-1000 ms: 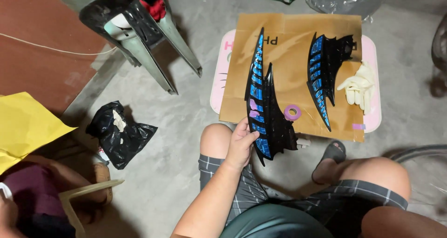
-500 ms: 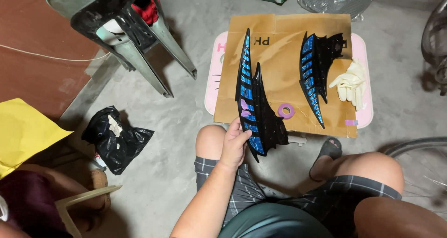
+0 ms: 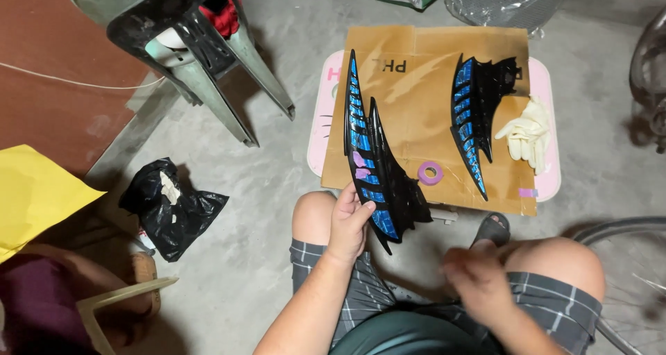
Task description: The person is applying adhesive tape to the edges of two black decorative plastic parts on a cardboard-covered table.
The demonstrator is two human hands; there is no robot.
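A left hand (image 3: 349, 220) is gripping a black-and-blue wing-shaped piece (image 3: 374, 167) lying on cardboard (image 3: 416, 84). The right hand (image 3: 475, 279) is hovering blurred above the knee, its grip impossible to tell.

Open passage: bare cardboard sheet (image 3: 416, 112) between the two black-and-blue wing pieces, near one (image 3: 378, 171) and far one (image 3: 479, 108). Obstacles there: purple tape roll (image 3: 431, 172) lying in the gap; pale gloves (image 3: 525, 134) at the right edge. Left: open concrete floor, bounded by stool legs (image 3: 229, 70) and black bag (image 3: 170, 206).
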